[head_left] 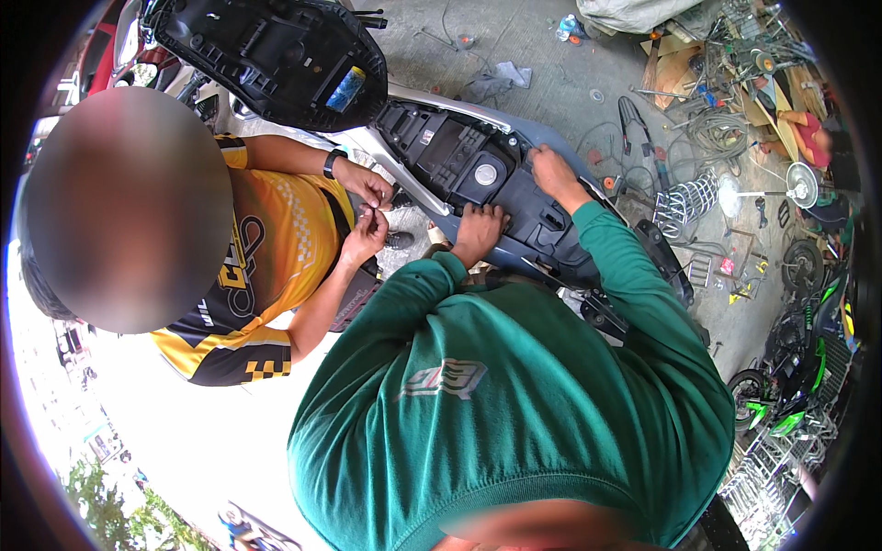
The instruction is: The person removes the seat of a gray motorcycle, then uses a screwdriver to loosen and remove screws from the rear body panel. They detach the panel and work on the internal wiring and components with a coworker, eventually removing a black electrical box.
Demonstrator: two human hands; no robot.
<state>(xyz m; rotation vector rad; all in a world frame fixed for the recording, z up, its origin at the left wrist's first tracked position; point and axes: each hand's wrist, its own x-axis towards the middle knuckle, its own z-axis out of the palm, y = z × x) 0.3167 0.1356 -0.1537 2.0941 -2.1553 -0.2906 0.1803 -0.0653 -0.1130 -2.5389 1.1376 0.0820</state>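
Observation:
A scooter with its seat [285, 64] tipped up has its black under-seat body [514, 216] exposed in front of me. My left hand [480, 233] rests on the near edge of that body, fingers laid over the black plastic beside the round silvery fuel cap [485, 174]. Across from it, my right hand [555, 176] is at the far edge by the grey-blue side panel [574, 156]. Its fingers are bent and pressed together; whatever they pinch is too small to make out.
To my left stands a person in a yellow and black shirt [276, 239], both hands together on something tiny. Cables, a bottle [567, 28] and a cloth [511, 75] lie on the concrete floor. At right are a coil spring-like rack [687, 197], a fan [801, 184] and a green motorcycle [808, 367].

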